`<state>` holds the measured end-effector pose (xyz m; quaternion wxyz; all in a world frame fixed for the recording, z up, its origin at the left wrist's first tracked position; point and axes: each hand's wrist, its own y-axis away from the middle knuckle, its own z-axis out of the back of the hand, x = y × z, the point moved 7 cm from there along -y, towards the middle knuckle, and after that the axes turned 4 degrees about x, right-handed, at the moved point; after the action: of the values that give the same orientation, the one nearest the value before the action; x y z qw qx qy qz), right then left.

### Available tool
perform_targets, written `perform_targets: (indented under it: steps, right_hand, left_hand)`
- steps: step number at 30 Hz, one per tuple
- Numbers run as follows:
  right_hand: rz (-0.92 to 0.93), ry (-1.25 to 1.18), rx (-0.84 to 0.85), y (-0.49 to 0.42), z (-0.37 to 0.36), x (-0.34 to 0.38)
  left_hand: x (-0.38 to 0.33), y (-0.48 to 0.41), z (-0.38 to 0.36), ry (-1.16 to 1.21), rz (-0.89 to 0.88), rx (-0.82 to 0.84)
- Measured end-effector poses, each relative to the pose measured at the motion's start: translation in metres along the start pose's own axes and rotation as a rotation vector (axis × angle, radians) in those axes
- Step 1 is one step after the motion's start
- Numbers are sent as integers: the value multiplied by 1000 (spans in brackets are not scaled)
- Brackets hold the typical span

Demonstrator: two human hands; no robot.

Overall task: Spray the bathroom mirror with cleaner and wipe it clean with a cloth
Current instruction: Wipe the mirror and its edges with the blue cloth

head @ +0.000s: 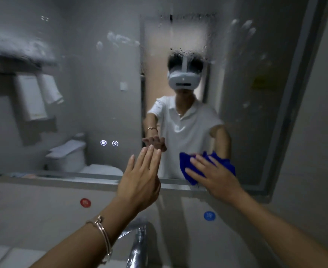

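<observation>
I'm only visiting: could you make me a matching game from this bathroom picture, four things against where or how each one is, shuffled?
Things:
1. cloth
2. left hand
3. faucet
4. bracelet

Places or states:
A. round a wrist
B. pressed on the mirror under the right hand
C. open, holding nothing
D. bottom centre, below the mirror

Pairs: 1-B, 2-C, 3-D, 4-A

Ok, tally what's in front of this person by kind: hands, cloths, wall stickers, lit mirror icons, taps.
Hands: 2 (left hand, right hand)
Blue cloth: 1
Wall stickers: 2 (red sticker, blue sticker)
Lit mirror icons: 2
Tap: 1
Total: 8
</observation>
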<state>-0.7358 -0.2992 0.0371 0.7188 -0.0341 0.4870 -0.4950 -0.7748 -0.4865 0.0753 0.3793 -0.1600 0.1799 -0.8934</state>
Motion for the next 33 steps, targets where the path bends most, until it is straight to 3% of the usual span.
perform_targets:
  steps: [6,11,15,20,24,31,33]
  right_hand:
    - [157,36,258,49,-51,50]
    - [257,34,150,35,-24,29]
    - [121,-34,-41,-14,30,-46]
    - [-272,-60,-194,-75,104,-164]
    - [-525,-125,-287,-82,105,-161]
    - [-360,-99,-288,-100,89,-114]
    - [-527,-99,-362,-80,92,-144]
  left_hand:
    - [-18,13,-23,27,-9,103]
    - [-26,5,-20,60,-36,97]
    - [-24,-10,-5,47,-51,-6]
    - [-32,-27,9,29,-60,-61]
    - [-38,-31,-1,24,-62,-26]
    - [-65,-44,2,15,-114,17]
    - [-68,-43,10,-20,-151,-11]
